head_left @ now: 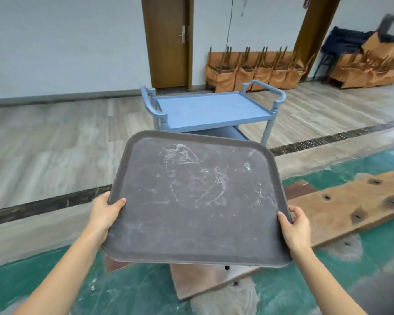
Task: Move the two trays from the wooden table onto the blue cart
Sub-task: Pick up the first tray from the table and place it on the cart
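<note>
A large dark grey tray point(198, 198) with white scuff marks is held flat in the air in front of me. My left hand point(106, 213) grips its left edge, thumb on top. My right hand point(296, 226) grips its right edge the same way. Beyond the tray's far edge stands the blue cart point(212, 110), its top shelf bare, with handles at both ends. The tray hides part of the cart's lower shelf. A second tray is not in view.
Wooden boards point(350, 208) lie on the green floor at the right and under the tray. Stacked chairs with orange covers point(255, 69) line the back wall beside a brown door point(168, 42). Grey plank flooring surrounds the cart.
</note>
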